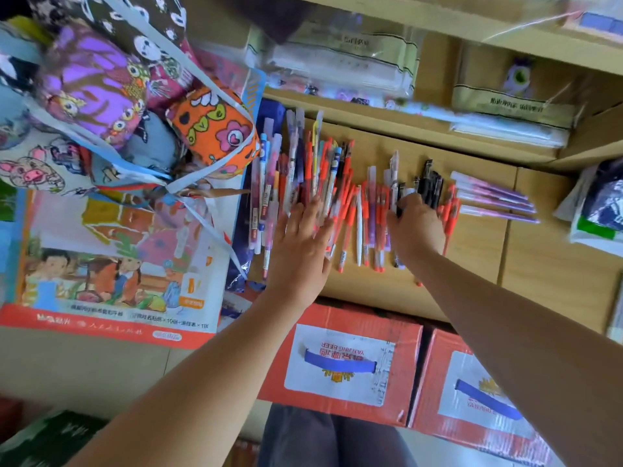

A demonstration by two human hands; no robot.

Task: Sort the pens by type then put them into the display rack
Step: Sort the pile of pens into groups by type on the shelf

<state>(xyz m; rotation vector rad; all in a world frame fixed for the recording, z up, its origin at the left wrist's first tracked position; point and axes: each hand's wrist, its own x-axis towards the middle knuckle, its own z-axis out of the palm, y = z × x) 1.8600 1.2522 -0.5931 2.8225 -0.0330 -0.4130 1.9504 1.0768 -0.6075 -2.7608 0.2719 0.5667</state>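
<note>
Many pens lie side by side on a wooden shelf. A thick mixed heap of red, white and patterned pens fills the left part. My left hand rests flat on that heap with straight fingers. To the right lie red pens, then a bunch of black pens. My right hand has its fingers curled down among the black pens and seems to pinch one. A small group of purple pens lies apart at the right. No display rack shows.
A pile of printed fabric bags and a large picture packet crowd the left. Packaged stationery fills the upper shelf. Two red beer cartons stand below the shelf edge. A plastic-wrapped item lies at the right.
</note>
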